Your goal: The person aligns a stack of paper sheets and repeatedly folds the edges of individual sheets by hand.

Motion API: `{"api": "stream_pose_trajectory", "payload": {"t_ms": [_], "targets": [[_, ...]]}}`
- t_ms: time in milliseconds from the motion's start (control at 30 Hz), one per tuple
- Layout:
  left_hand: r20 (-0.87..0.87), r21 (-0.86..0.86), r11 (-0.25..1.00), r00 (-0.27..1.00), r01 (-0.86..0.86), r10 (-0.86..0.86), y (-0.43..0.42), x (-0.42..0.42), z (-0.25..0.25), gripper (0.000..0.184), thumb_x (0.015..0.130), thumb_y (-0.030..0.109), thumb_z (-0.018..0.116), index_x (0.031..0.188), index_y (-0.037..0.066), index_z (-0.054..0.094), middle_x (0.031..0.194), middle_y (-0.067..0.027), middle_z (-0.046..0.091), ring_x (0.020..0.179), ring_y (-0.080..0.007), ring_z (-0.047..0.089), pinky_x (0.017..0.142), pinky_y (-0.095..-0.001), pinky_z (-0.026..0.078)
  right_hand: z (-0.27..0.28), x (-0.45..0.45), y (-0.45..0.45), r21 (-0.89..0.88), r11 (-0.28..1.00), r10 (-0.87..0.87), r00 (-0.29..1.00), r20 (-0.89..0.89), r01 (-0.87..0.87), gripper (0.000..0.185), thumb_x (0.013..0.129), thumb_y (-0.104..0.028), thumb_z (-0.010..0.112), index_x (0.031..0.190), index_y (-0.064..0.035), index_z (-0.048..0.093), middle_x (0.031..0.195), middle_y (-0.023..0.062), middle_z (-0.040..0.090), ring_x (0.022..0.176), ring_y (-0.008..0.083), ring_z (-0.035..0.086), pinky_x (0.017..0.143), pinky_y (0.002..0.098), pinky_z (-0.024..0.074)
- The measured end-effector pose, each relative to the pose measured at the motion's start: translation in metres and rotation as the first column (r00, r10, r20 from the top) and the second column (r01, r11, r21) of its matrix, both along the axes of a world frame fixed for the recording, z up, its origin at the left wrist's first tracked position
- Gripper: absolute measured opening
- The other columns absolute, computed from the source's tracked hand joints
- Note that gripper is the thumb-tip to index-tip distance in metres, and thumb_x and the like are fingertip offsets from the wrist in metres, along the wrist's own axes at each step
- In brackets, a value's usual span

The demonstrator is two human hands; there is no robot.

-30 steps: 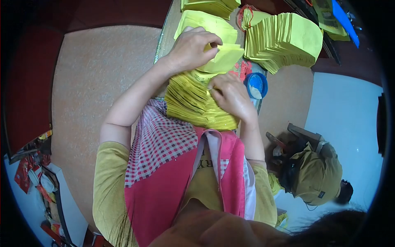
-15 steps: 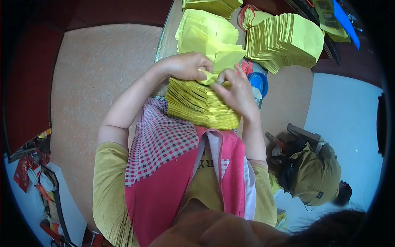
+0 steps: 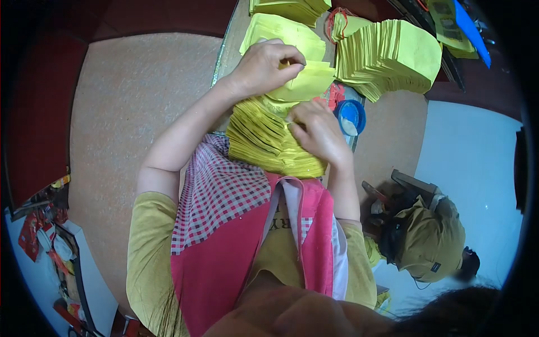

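Observation:
My left hand (image 3: pixel 266 67) is over the pale yellow sheets (image 3: pixel 292 36) on the table, thumb and fingertips pinched at the edge of a yellow sheet (image 3: pixel 314 81). My right hand (image 3: pixel 317 128) lies lower and to the right, its fingers curled down on the top of a thick stack of folded yellow papers (image 3: pixel 258 135). That stack stands against the apron at the table's near edge. Whatever is under the right fingertips is too small to make out. Right of my right hand sits a blue bowl (image 3: pixel 349 117) with white paste in it.
Red paper bits (image 3: pixel 337 94) lie beside the bowl. A large fanned stack of yellow papers (image 3: pixel 393 53) is at the upper right, with red string (image 3: pixel 332 22) near it. Another yellow stack (image 3: pixel 289 10) is at the top. A person (image 3: pixel 429 238) is at the lower right.
Both hands came together at a folded bit of yellow paper half a second ago. Since then my left hand has moved up to the sheets, and my right hand has lowered onto the stack.

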State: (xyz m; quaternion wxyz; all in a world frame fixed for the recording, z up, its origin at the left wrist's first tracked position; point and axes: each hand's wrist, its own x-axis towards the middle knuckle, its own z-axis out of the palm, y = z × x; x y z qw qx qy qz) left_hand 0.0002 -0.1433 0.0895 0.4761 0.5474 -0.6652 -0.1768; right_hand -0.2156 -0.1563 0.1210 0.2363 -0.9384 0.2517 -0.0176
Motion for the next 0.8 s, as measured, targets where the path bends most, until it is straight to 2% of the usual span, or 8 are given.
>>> {"api": "stream_pose_trajectory", "payload": {"t_ms": [33,100,133,267,500,567,633,800], "targets": [[0.001,0.005,1.000,1.000,-0.002,0.002,0.003,0.004,0.000,0.016,0.086,0.014,0.067,0.096,0.004,0.073,0.089,-0.0093,0.073,0.080,-0.0150,0.068,0.075,-0.0315,0.053,0.004,0.001,0.000,0.106,0.993,-0.059,0.998,0.033,0.055,0.015,0.080,-0.011,0.065,0.092,-0.0027,0.060,0.092,0.0149,0.063,0.096,0.0348,0.061,0.090,0.0441,0.0466],[-0.342,0.304,0.831,0.868,0.465,-0.361,0.009,0.018,0.004,0.020,0.083,0.019,0.067,0.096,0.004,0.071,0.083,-0.0109,0.071,0.073,-0.0207,0.067,0.071,-0.0376,0.052,0.013,0.004,0.000,0.123,0.987,-0.114,0.992,0.053,0.107,0.014,0.081,-0.011,0.064,0.091,-0.0026,0.059,0.092,0.0152,0.062,0.093,0.0354,0.061,0.085,0.0441,0.0477],[-0.346,0.428,0.736,0.848,0.524,-0.402,0.016,0.019,0.009,0.022,0.085,0.018,0.064,0.100,0.002,0.070,0.082,-0.0143,0.070,0.072,-0.0249,0.066,0.073,-0.0380,0.052,0.015,0.005,-0.001,0.136,0.979,-0.164,0.984,0.072,0.153,0.014,0.081,-0.011,0.064,0.090,-0.0024,0.059,0.091,0.0155,0.062,0.091,0.0360,0.062,0.079,0.0440,0.0488],[-0.107,0.566,0.684,0.863,0.461,-0.494,0.013,0.006,-0.014,0.030,0.089,0.016,0.060,0.111,-0.004,0.067,0.089,-0.0142,0.072,0.080,-0.0174,0.066,0.077,-0.0337,0.052,-0.001,0.010,-0.003,0.004,0.986,-0.167,0.970,0.175,0.169,0.015,0.082,-0.012,0.066,0.089,-0.0024,0.057,0.090,0.0154,0.062,0.086,0.0357,0.062,0.078,0.0444,0.0488],[-0.225,0.493,0.705,0.858,0.510,-0.463,0.012,0.010,-0.016,0.024,0.089,0.016,0.062,0.104,-0.003,0.065,0.075,-0.0083,0.066,0.070,-0.0128,0.059,0.067,-0.0309,0.049,-0.004,0.001,-0.003,0.003,0.994,-0.108,0.976,0.186,0.110,0.017,0.083,-0.016,0.071,0.086,-0.0068,0.057,0.072,0.0078,0.062,0.076,0.0302,0.065,0.110,0.0532,0.0355],[-0.330,0.638,0.499,0.794,0.586,-0.511,0.013,0.006,0.006,0.021,0.088,0.016,0.064,0.100,-0.001,0.064,0.067,-0.0016,0.058,0.063,-0.0077,0.052,0.060,-0.0265,0.044,-0.007,0.004,-0.011,0.020,0.982,-0.189,0.955,0.230,0.189,0.018,0.083,-0.016,0.073,0.089,-0.0074,0.058,0.072,0.0076,0.063,0.077,0.0292,0.066,0.111,0.0521,0.0337],[-0.326,0.623,0.527,0.805,0.577,-0.496,0.013,0.003,0.003,0.018,0.088,0.015,0.065,0.097,-0.001,0.064,0.063,0.0013,0.053,0.060,-0.0048,0.045,0.056,-0.0242,0.039,-0.005,0.005,-0.013,0.088,0.970,-0.240,0.944,0.225,0.225,0.016,0.085,-0.015,0.071,0.091,-0.0078,0.058,0.072,0.0080,0.064,0.076,0.0295,0.067,0.111,0.0518,0.0337],[-0.269,0.437,0.749,0.867,0.497,-0.419,0.009,0.006,-0.020,0.016,0.089,0.014,0.063,0.094,0.001,0.070,0.067,-0.0029,0.064,0.063,-0.0085,0.056,0.063,-0.0269,0.048,0.023,0.006,0.008,-0.205,0.973,-0.051,0.968,0.247,0.103,0.011,0.084,-0.009,0.066,0.093,-0.0070,0.061,0.090,0.0115,0.065,0.095,0.0304,0.064,0.108,0.0520,0.0349]]}}
